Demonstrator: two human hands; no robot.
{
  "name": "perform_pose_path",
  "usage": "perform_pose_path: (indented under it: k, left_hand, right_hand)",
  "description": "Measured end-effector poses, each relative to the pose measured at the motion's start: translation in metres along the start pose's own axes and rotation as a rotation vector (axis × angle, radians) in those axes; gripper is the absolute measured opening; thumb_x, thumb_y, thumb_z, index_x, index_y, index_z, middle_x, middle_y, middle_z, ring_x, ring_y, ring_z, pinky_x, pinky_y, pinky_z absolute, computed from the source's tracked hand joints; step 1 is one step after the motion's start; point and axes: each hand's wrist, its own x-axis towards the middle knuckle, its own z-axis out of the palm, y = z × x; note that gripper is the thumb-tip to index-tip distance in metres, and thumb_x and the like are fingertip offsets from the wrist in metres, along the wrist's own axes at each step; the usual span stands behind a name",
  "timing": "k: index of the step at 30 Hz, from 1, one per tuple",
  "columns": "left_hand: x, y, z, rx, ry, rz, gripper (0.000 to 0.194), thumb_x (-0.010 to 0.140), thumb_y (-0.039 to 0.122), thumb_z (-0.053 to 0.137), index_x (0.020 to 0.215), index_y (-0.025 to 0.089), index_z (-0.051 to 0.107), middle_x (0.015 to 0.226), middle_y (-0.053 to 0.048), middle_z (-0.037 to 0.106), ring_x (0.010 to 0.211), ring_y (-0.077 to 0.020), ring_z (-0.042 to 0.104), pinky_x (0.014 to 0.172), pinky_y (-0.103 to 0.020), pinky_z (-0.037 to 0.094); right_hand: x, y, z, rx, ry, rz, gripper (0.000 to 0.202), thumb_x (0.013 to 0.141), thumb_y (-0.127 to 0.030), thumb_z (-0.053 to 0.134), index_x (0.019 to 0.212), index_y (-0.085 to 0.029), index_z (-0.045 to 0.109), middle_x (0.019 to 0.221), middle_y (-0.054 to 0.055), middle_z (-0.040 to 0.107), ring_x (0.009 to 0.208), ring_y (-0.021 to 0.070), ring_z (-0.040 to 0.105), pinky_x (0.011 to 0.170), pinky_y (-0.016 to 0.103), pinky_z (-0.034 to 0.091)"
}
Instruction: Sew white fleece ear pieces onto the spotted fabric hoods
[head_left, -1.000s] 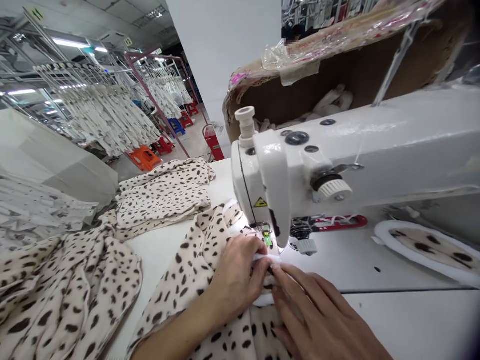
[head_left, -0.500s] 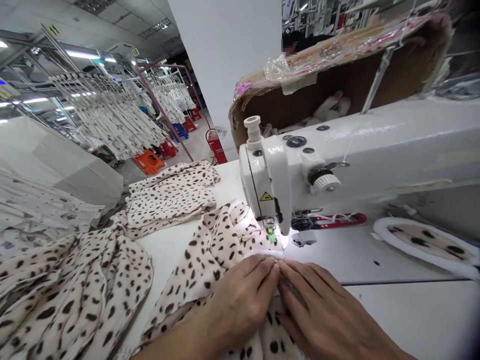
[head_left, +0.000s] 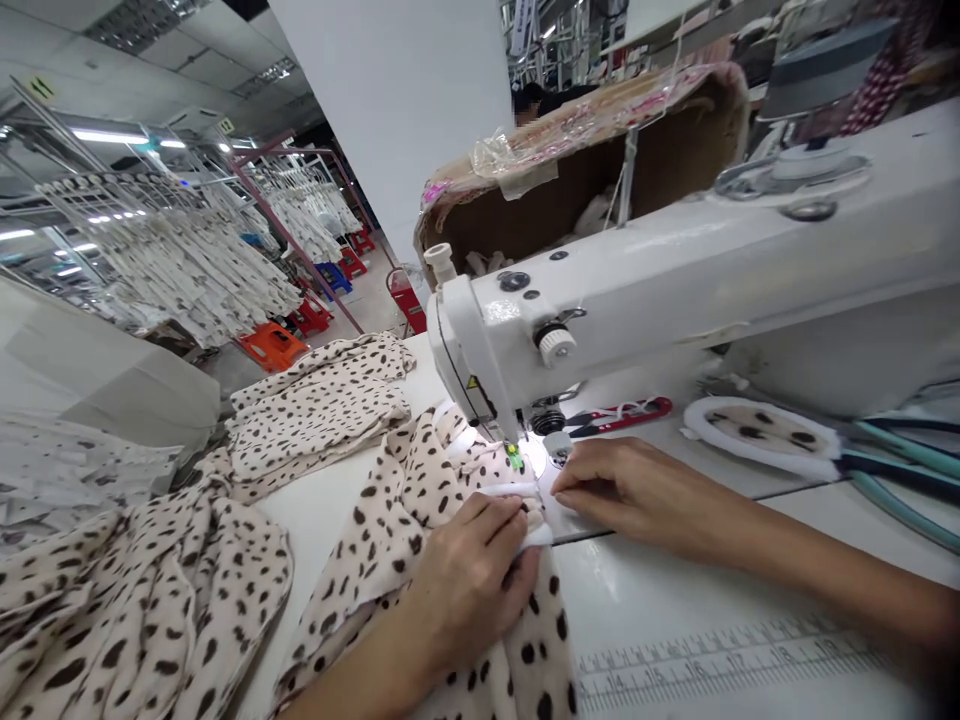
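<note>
My left hand (head_left: pixel 476 565) is closed on the spotted fabric (head_left: pixel 420 510) and its white edging (head_left: pixel 536 530), just in front of the green presser foot (head_left: pixel 514 457). The fabric runs under the needle area of the white sewing machine (head_left: pixel 510 330) and hangs down beneath my left wrist. Right of the fabric edge, my right hand (head_left: pixel 626 485) hovers low over the machine bed with thumb and fingertips pinched together. Whatever they hold, if anything, is too small to make out. Close above those fingertips sits a small grey knob-like part (head_left: pixel 557 447).
Red-handled thread snips (head_left: pixel 630 412) lie behind my right hand. A white-edged spotted oval piece (head_left: pixel 761 430) and teal-handled scissors (head_left: pixel 907 460) are at the right. Folded spotted fabric (head_left: pixel 315 405) and a loose spotted pile (head_left: pixel 142 600) lie left. A printed ruler (head_left: pixel 720 655) runs along the front.
My right hand has left the fabric beside my left hand and moved right, its fingers now pinched. My left hand stays on the fabric. The view has shifted right, showing the scissors and ruler.
</note>
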Motion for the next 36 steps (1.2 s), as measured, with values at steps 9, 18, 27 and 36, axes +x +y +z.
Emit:
perform_pose_path:
  k: [9,18,27,36]
  left_hand:
    - [0.008,-0.005,0.000,-0.203,0.105,-0.124,0.015,0.090,0.009,0.056,0.090,0.015,0.070,0.091,-0.009,0.076,0.083,-0.0183,0.070,0.077,-0.033,0.060]
    - [-0.002,-0.002,-0.004,-0.020,-0.083,0.011,0.021,0.091,0.014,0.058,0.111,0.010,0.065,0.108,-0.014,0.068,0.098,-0.0262,0.061,0.078,-0.040,0.061]
    - [-0.004,-0.002,0.000,-0.144,-0.034,-0.098,0.024,0.094,0.005,0.047,0.111,0.014,0.063,0.111,-0.012,0.067,0.098,-0.0227,0.060,0.081,-0.038,0.059]
    - [-0.006,-0.001,0.004,-0.120,-0.017,-0.102,0.025,0.094,0.006,0.050,0.116,0.011,0.058,0.112,-0.013,0.063,0.105,-0.0241,0.058,0.086,-0.038,0.059]
  right_hand:
    - [0.001,0.002,0.002,0.067,-0.018,0.051,0.023,0.094,-0.026,0.052,0.083,-0.023,0.073,0.079,0.000,0.066,0.071,0.0137,0.058,0.062,0.025,0.038]
    - [0.001,0.003,0.006,0.045,0.016,0.083,0.021,0.092,-0.026,0.053,0.084,-0.024,0.072,0.083,0.000,0.066,0.073,0.0144,0.059,0.063,0.026,0.040]
    - [0.018,-0.004,0.021,-0.037,0.042,0.161,0.025,0.093,-0.032,0.051,0.078,-0.022,0.068,0.072,0.000,0.063,0.068,0.0157,0.057,0.062,0.028,0.038]
    - [0.016,-0.005,0.025,-0.104,0.022,0.212,0.026,0.093,-0.036,0.047,0.078,-0.022,0.062,0.066,0.001,0.059,0.075,0.0204,0.055,0.067,0.032,0.039]
